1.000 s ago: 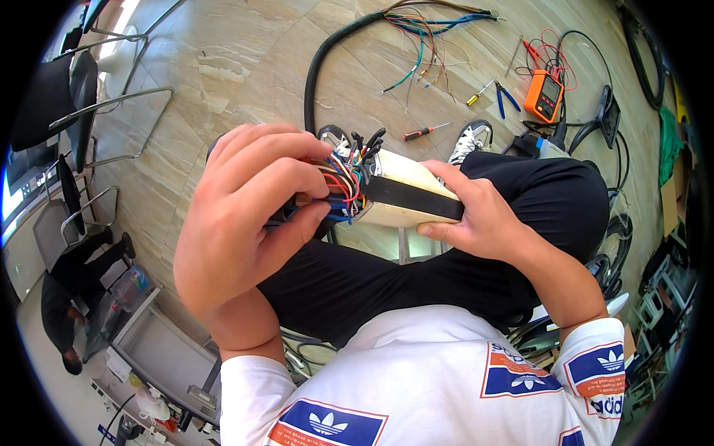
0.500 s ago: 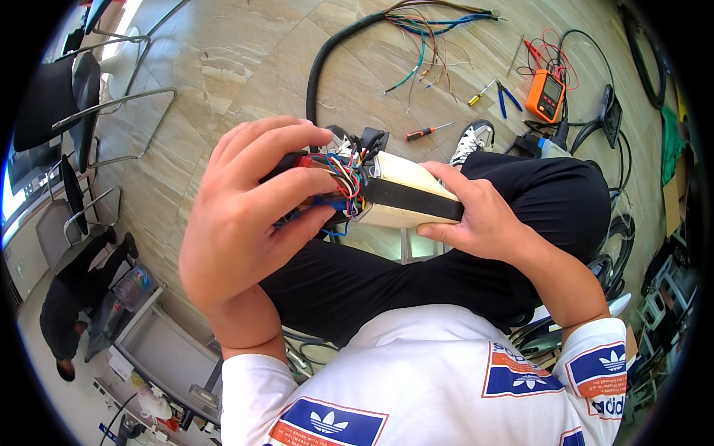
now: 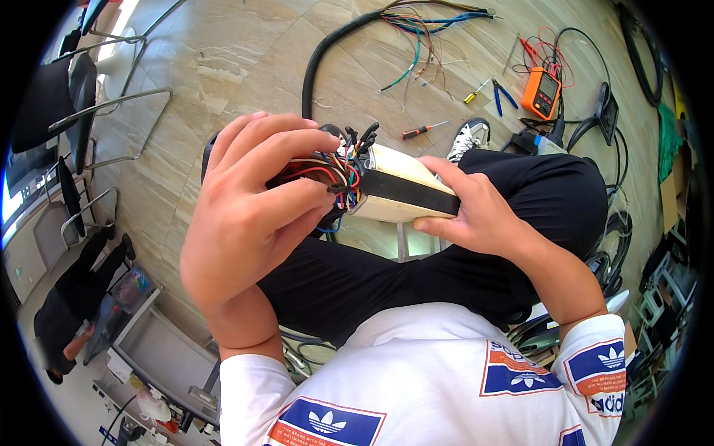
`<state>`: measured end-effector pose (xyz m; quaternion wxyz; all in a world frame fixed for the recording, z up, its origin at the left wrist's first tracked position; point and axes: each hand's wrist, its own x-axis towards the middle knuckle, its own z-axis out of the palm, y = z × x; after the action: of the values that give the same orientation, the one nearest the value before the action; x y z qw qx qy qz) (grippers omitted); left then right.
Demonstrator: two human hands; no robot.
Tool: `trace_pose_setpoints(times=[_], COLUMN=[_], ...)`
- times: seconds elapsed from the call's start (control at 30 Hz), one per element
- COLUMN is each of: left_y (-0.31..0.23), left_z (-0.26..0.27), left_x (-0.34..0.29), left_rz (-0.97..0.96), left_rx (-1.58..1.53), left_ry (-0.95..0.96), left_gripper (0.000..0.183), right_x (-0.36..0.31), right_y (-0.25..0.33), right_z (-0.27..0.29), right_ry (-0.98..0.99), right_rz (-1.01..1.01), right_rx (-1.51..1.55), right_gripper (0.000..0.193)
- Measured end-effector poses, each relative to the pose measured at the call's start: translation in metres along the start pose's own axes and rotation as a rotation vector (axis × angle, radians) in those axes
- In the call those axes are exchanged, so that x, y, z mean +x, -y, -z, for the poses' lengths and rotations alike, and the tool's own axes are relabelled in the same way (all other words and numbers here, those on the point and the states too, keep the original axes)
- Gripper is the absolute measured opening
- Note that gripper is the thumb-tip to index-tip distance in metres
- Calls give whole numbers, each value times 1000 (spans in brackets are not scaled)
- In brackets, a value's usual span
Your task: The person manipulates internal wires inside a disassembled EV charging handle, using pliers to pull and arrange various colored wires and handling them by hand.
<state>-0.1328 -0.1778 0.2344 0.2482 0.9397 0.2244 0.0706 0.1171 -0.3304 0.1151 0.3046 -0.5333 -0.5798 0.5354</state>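
Two screwdrivers (image 3: 416, 133), pliers (image 3: 503, 97), meter (image 3: 542, 94) on floor (image 3: 245, 67); hands (image 3: 249, 204) partly hide wired casing (image 3: 407, 186).

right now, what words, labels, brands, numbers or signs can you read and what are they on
Shirt: white lettering on blue-and-orange patches; I won't quote wording or brand.
Orange meter: markings too small to read.
Cream block: no text seen on the sides showing.

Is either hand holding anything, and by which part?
The right hand grips the cream-and-black casing by its right end. The left hand curls over wires at the opposite end; whether it holds them cannot be told.
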Motion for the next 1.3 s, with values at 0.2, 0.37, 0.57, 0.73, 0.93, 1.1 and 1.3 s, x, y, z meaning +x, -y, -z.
trace_pose_setpoints(times=[0.2, 0.37, 0.57, 0.73, 0.93, 1.1, 1.3], left_y=[4, 3, 2, 3, 8, 2, 3], left_z=[4, 10, 16, 2, 6, 3, 5], left_x=[-4, -5, -5, -1, -4, -2, -4], left_rz=[4, 17, 95, 156, 61, 83, 76], left_rx=[-86, -64, -25, -26, 0, 25, 38], left_ry=[30, 108, 76, -65, -31, -11, 40], left_gripper=[25, 24, 27, 39, 34, 30, 47], right_x=[1, 1, 1, 2, 3, 3, 3], right_y=[0, 0, 1, 0, 3, 1, -1], right_z=[0, 0, 2, 3, 4, 4, 4], right_ry=[-3, 2, -15, -25, -20, -23, -20], right_rz=[-8, -29, -76, -112, -123, -120, -121], right_rx=[21, 28, 41, 41, 59, 40, 37], right_gripper=[73, 74, 75, 74, 74, 74, 74])
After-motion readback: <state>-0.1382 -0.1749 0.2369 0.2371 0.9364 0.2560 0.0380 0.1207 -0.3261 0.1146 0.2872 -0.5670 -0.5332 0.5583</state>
